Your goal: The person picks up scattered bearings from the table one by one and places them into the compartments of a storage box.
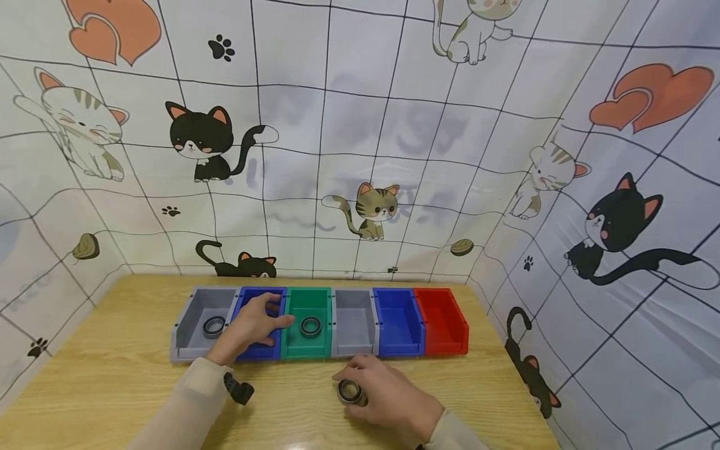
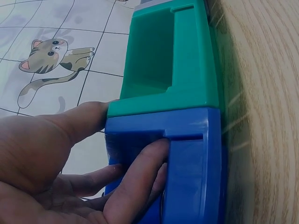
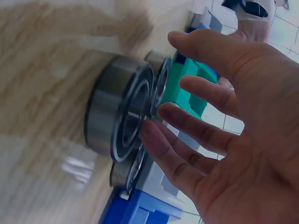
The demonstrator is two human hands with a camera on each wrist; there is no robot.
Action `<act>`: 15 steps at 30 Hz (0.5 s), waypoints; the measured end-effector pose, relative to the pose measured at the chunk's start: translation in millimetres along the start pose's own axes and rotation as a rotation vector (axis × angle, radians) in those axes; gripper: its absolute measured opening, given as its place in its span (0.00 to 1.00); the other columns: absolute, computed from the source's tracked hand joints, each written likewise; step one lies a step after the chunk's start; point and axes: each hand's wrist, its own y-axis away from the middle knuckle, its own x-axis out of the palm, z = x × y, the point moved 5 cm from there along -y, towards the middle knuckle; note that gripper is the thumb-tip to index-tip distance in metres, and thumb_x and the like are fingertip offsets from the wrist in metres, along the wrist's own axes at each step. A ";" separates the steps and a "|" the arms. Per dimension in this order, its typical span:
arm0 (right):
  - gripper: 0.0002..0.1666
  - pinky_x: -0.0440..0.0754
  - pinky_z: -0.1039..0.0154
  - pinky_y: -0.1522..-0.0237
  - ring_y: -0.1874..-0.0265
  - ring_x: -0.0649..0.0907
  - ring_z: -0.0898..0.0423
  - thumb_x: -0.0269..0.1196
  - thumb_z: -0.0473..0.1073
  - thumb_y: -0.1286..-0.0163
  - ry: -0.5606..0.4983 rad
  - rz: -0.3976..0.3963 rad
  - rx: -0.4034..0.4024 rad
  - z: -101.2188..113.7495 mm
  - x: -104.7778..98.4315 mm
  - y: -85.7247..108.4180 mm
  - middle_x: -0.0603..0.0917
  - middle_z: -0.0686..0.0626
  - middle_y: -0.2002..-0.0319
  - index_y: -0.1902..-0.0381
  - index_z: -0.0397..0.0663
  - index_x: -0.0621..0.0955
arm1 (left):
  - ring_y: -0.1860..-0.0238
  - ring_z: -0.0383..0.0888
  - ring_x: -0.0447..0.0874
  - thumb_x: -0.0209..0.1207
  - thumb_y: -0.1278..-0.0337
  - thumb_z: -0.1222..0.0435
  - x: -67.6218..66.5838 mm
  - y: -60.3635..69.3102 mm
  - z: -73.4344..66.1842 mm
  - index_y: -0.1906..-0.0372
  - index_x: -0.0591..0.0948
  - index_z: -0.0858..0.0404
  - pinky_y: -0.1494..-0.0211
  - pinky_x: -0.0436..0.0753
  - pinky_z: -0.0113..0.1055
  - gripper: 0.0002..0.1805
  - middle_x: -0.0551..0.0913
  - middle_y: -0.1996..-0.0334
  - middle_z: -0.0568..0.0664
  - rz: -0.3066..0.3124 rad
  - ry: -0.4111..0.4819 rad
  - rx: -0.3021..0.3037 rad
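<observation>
Reaching into the left blue bin, my left hand has its fingers spread and its thumb toward the green bin. Part of a dark ring shows between its fingers, mostly hidden. In the left wrist view the left hand has fingertips inside the blue bin. My right hand is around a bearing on the table. The right wrist view shows the right hand with parted, relaxed fingers beside a large bearing; two others are close behind it.
One bearing lies in the left grey bin, another in the green bin. Farther right in the row are a grey bin, a blue bin and a red bin. A patterned cloth hangs behind the wooden table.
</observation>
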 end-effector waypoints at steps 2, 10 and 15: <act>0.29 0.93 0.61 0.36 0.41 0.83 0.64 0.83 0.53 0.26 -0.003 0.012 0.010 0.3 2.4 -1.1 0.88 0.61 0.38 0.29 0.71 0.90 | 0.53 0.56 0.99 0.75 0.19 0.58 0.7 -1.2 -0.4 0.10 0.65 0.70 0.55 1.00 0.48 0.47 0.75 0.19 0.77 -0.003 -0.002 -0.004; 0.28 0.93 0.63 0.39 0.42 0.83 0.65 0.81 0.47 0.25 0.028 0.005 -0.008 3.2 9.9 -3.7 0.88 0.61 0.38 0.30 0.71 0.90 | 0.52 0.57 0.99 0.74 0.19 0.58 -0.1 -1.7 -0.2 0.09 0.64 0.70 0.54 1.00 0.48 0.47 0.74 0.19 0.77 0.003 -0.006 -0.005; 0.25 0.93 0.62 0.38 0.42 0.83 0.64 0.80 0.42 0.24 0.039 -0.002 -0.016 4.0 10.0 -3.8 0.88 0.61 0.40 0.33 0.71 0.92 | 0.49 0.59 0.99 0.74 0.19 0.58 -0.2 -0.2 -1.8 0.10 0.64 0.70 0.54 1.00 0.48 0.47 0.75 0.19 0.77 0.003 -0.004 -0.005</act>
